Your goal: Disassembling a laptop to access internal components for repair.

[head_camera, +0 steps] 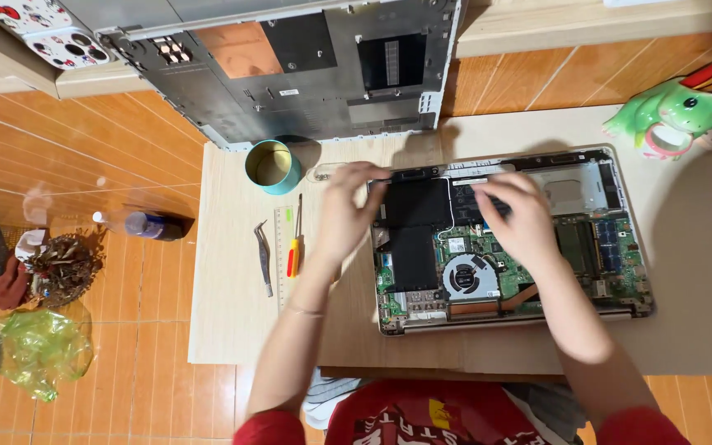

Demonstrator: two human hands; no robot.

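An opened laptop lies bottom-up on a low wooden board, showing a black battery, a round fan and green circuit boards. My left hand rests at the laptop's far-left corner, fingertips on the battery's upper edge. My right hand lies over the battery's right end, fingers curled down on it. Whether either hand grips the battery cannot be told.
The removed laptop bottom cover leans at the back. A teal tape roll, metal tweezers, a clear ruler and a red-yellow screwdriver lie left of the laptop. A green frog holder stands at the right; a bottle and a green bag lie on the floor.
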